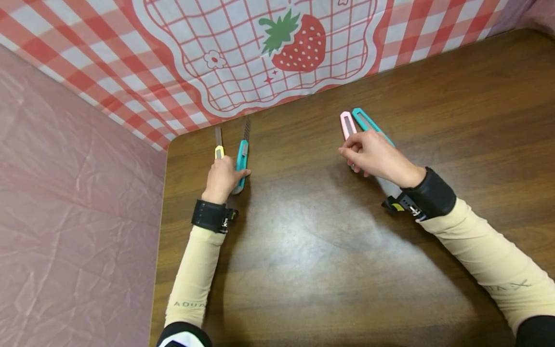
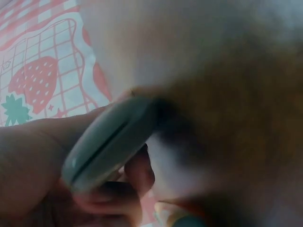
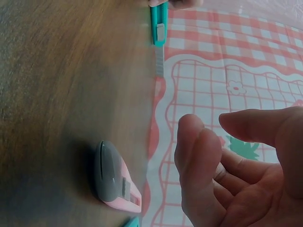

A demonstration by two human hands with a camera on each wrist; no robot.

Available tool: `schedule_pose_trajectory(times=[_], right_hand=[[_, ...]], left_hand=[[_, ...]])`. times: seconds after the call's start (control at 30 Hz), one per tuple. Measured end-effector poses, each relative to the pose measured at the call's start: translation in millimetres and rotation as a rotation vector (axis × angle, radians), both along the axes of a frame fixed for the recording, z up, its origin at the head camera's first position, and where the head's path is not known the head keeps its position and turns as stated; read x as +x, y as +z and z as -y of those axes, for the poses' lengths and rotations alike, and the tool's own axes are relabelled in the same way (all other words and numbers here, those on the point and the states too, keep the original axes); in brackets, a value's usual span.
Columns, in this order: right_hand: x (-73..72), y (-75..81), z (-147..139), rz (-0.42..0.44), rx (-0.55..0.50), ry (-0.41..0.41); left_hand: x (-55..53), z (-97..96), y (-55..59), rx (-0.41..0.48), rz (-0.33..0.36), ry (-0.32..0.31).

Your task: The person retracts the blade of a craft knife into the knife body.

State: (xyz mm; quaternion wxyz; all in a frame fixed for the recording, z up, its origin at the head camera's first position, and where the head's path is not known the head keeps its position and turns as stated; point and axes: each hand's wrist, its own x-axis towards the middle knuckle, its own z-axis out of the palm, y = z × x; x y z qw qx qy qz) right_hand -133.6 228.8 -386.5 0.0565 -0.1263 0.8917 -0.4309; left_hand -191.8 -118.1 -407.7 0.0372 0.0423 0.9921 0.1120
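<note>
In the head view, my left hand (image 1: 221,178) grips a teal utility knife (image 1: 243,154), thumb across its handle. Its segmented blade points toward the back of the table. The knife's grey rear end (image 2: 111,142) shows close up in the left wrist view. A yellow utility knife (image 1: 219,151), blade also out, lies beside it, partly hidden by that hand. My right hand (image 1: 373,154) hovers above a pink utility knife (image 1: 347,123) with a grey end. Its thumb and loosely bent fingers are apart, holding nothing. A second teal utility knife (image 1: 364,118) lies alongside the pink one.
The brown wooden table (image 1: 277,270) carries the knives. A red-and-white checked cloth (image 1: 243,53) with a strawberry print stands along its back edge. Crinkled pink sheeting (image 1: 78,217) is at the left. Black camera straps (image 1: 433,193) are on both wrists.
</note>
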Motion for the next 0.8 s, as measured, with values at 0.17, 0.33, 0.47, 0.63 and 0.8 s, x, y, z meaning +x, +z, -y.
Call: schedule_pose_trajectory(times=[0.17,0.33,0.47,0.63,0.8], right_hand=[[0.2,-1.3,-0.4,-0.001,0.002,0.009],[0.9,-2.2,-0.8,-0.004,0.001,0.013],[1.0,-2.6,-0.7,0.003,0.001,0.016],[0.2,-1.7,0.4,-0.005,0.015,0.013],[0.0,-1.6,1.5,-0.008,0.025,0.01]], left_hand=[[0.9,-2.0,-2.3,0.032,-0.012,-0.004],[1.8,-1.4,-4.7,0.048,-0.034,-0.013],[4.5,-0.3,-6.7,0.096,-0.067,-0.05],[6.6,-2.1,-8.0,0.213,-0.129,-0.128],[10.9,-12.5,-2.2,0.33,-0.126,-0.176]])
